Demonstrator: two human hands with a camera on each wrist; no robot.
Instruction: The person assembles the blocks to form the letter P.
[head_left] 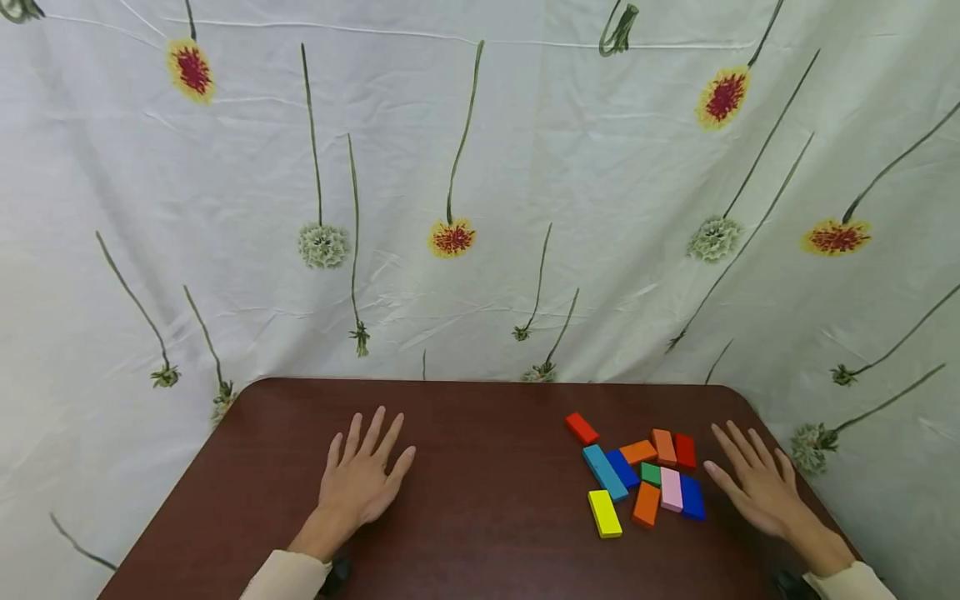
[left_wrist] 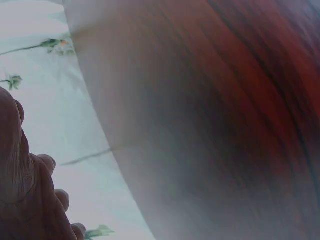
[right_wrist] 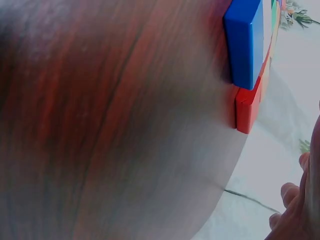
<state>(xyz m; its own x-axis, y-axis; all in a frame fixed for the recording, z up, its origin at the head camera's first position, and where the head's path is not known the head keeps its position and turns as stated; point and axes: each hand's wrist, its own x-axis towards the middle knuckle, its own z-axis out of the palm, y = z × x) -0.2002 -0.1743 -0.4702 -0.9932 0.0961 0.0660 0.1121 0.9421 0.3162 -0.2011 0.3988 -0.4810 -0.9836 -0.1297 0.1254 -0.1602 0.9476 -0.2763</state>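
Several coloured wooden blocks lie flat in a loose cluster on the right half of the table in the head view. Among them are a yellow block (head_left: 604, 513) nearest the person, a light blue block (head_left: 604, 472), a red block (head_left: 582, 428) at the far left, a green block (head_left: 650, 474), a pink block (head_left: 671, 490) and a dark blue block (head_left: 692, 497). My right hand (head_left: 763, 486), fingers spread, is just right of the cluster, touching no block. Well to the left, my left hand (head_left: 360, 479) is palm down with fingers straight and holds nothing.
The dark brown table (head_left: 480, 533) has rounded far corners. Behind it hangs a white cloth (head_left: 525, 167) printed with flowers. A second red block (right_wrist: 247, 107) and the dark blue one appear at the right wrist view's upper right.
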